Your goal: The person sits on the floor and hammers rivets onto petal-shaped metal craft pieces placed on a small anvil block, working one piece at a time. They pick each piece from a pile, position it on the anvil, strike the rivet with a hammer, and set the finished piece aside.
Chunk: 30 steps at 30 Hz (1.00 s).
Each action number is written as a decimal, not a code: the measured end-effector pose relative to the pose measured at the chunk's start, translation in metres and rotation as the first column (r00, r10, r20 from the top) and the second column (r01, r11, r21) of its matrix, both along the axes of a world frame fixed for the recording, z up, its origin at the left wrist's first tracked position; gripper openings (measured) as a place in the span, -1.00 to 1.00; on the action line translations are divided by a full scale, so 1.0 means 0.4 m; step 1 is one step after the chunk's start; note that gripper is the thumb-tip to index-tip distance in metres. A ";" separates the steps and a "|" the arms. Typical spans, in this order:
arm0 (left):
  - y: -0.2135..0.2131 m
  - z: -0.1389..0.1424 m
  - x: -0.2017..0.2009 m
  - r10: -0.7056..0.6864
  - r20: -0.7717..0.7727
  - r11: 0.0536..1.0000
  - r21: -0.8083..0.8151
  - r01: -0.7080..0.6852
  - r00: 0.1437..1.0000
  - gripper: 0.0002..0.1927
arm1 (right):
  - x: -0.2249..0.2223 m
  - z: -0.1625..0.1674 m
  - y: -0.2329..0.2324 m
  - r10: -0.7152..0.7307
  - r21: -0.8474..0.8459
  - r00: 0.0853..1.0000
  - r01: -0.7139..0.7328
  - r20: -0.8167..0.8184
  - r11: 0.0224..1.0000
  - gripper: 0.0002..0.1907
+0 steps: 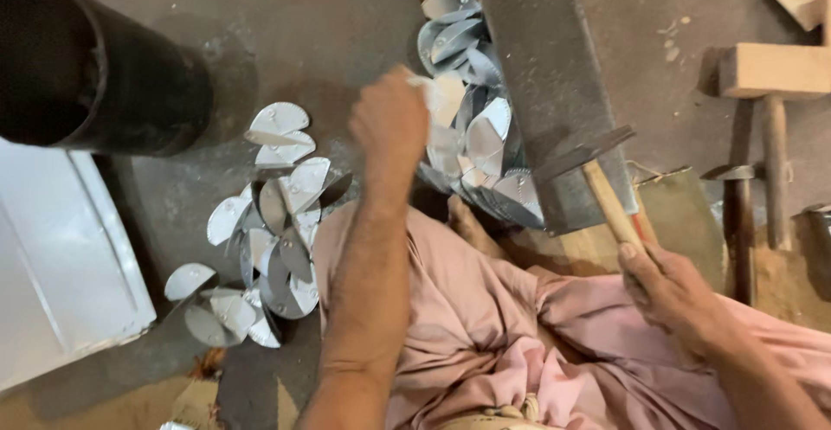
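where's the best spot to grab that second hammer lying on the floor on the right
Grip the spare hammer on its dark handle, near the lower end, coming from above. It lies flat with the metal head pointing away from the person, so the handle end is nearest the right hand. A wooden mallet lies close on its far side.

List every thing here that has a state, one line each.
Left hand: closed on a metal piece over the heap.
Right hand: grip closed on the hammer, head raised by the steel bar.
Cut metal pieces: folded, loose on the floor.
Black pipe: lying on its side.
Wooden mallet: lying unused.
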<state>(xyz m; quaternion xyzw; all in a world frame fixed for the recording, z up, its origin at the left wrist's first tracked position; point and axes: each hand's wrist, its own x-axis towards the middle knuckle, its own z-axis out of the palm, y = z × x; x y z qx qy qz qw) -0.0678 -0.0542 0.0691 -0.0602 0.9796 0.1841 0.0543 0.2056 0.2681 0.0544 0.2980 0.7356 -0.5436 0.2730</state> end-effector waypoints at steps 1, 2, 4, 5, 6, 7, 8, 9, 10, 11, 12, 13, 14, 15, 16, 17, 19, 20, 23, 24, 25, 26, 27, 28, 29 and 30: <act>-0.044 0.002 -0.005 0.037 -0.017 0.999 -0.013 -0.038 0.999 -0.76 | 0.008 -0.004 0.004 0.061 0.046 0.998 -0.060 -0.010 0.997 -0.54; -0.089 0.003 -0.017 0.074 -0.038 0.997 -0.022 -0.075 0.997 -0.78 | 0.009 -0.004 0.014 0.121 0.096 0.992 -0.119 -0.022 0.988 -0.54; -0.176 0.003 -0.036 0.061 -0.151 0.992 -0.102 -0.077 0.987 -0.81 | -0.013 0.000 0.058 0.333 0.392 0.942 -0.324 0.048 0.861 -0.65; -0.220 0.003 -0.042 0.117 -0.229 0.983 -0.112 -0.145 0.966 -0.78 | -0.031 0.009 0.095 0.440 0.593 0.881 -0.449 0.171 0.668 -0.69; -0.257 -0.001 -0.043 0.163 -0.292 0.973 -0.113 -0.203 0.942 -0.74 | -0.044 0.020 0.138 0.490 0.726 0.808 -0.547 0.327 0.417 -0.63; -0.297 0.002 -0.042 0.172 -0.210 0.972 -0.124 -0.201 0.962 -0.71 | -0.059 0.041 0.204 0.541 0.789 0.806 -0.487 0.241 0.374 -0.63; -0.307 -0.004 -0.039 0.153 -0.115 0.978 -0.124 -0.167 0.982 -0.67 | -0.054 0.071 0.284 0.568 0.847 0.804 -0.419 0.178 0.327 -0.62; -0.300 -0.015 -0.032 0.135 -0.162 0.953 -0.248 -0.173 0.978 -0.58 | -0.041 0.099 0.368 0.432 0.828 0.900 -0.289 0.063 0.480 -0.65; -0.294 -0.015 -0.029 0.115 -0.216 0.910 -0.367 -0.190 0.969 -0.47 | -0.022 0.124 0.453 0.350 0.795 0.936 -0.233 0.028 0.561 -0.64; -0.265 -0.023 -0.021 0.003 -0.309 0.948 -0.302 -0.102 0.951 -0.47 | -0.019 0.132 0.532 0.369 0.805 0.928 -0.176 -0.057 0.567 -0.66; -0.236 -0.021 -0.008 -0.108 -0.393 0.967 -0.255 0.005 0.913 -0.47 | -0.016 0.129 0.602 0.396 0.814 0.906 -0.115 -0.149 0.570 -0.66; -0.186 -0.022 -0.017 -0.134 -0.301 0.978 -0.196 0.076 0.944 -0.48 | -0.009 0.119 0.663 0.334 0.847 0.942 -0.145 -0.041 0.511 -0.65; -0.136 -0.020 -0.024 -0.159 -0.206 0.983 -0.126 0.135 0.966 -0.49 | 0.001 0.101 0.704 0.272 0.868 0.960 -0.183 0.058 0.461 -0.64; -0.080 -0.017 -0.033 -0.187 -0.060 0.971 -0.166 0.175 0.981 -0.46 | 0.021 0.081 0.735 0.229 0.864 0.969 -0.193 0.093 0.465 -0.63; -0.035 -0.012 -0.038 -0.200 0.089 0.954 -0.210 0.215 0.976 -0.42 | 0.038 0.054 0.755 0.191 0.856 0.973 -0.205 0.127 0.474 -0.62; 0.003 -0.006 -0.044 -0.211 0.130 0.950 -0.208 0.234 0.969 -0.39 | 0.059 0.028 0.767 0.108 0.827 0.984 -0.180 0.144 0.532 -0.61; 0.073 -0.006 -0.052 -0.227 0.218 0.941 -0.202 0.271 0.949 -0.32 | 0.095 -0.022 0.782 0.009 0.806 0.979 -0.174 0.205 0.565 -0.56; 0.100 -0.011 -0.054 -0.220 0.252 0.944 -0.190 0.271 0.942 -0.32 | 0.111 -0.051 0.782 -0.005 0.811 0.969 -0.204 0.247 0.548 -0.52; 0.145 -0.022 -0.063 -0.192 0.326 0.952 -0.169 0.257 0.926 -0.34 | 0.129 -0.109 0.788 -0.030 0.801 0.943 -0.264 0.331 0.537 -0.33; 0.150 -0.024 -0.068 -0.192 0.332 0.952 -0.165 0.257 0.923 -0.35 | 0.128 -0.123 0.793 -0.037 0.794 0.936 -0.277 0.351 0.541 -0.25; 0.153 -0.028 -0.072 -0.193 0.340 0.952 -0.162 0.259 0.920 -0.36 | 0.123 -0.135 0.798 -0.055 0.805 0.938 -0.263 0.343 0.532 -0.23; 0.152 -0.028 -0.079 -0.219 0.315 0.952 -0.138 0.273 0.924 -0.35 | 0.117 -0.146 0.802 -0.076 0.814 0.938 -0.250 0.337 0.524 -0.22; 0.146 -0.026 -0.087 -0.245 0.290 0.951 -0.113 0.287 0.925 -0.33 | 0.110 -0.153 0.804 -0.098 0.823 0.938 -0.239 0.333 0.516 -0.21; 0.138 -0.025 -0.090 -0.267 0.263 0.950 -0.089 0.299 0.927 -0.31 | 0.101 -0.162 0.805 -0.126 0.820 0.933 -0.224 0.336 0.527 -0.24; 0.129 -0.024 -0.091 -0.242 0.278 0.970 0.049 0.237 0.930 -0.39 | 0.093 -0.167 0.804 -0.152 0.819 0.930 -0.208 0.335 0.536 -0.27; 0.115 -0.021 -0.089 -0.215 0.293 0.969 0.184 0.165 0.932 -0.47 | 0.085 -0.172 0.802 -0.174 0.817 0.927 -0.191 0.333 0.543 -0.31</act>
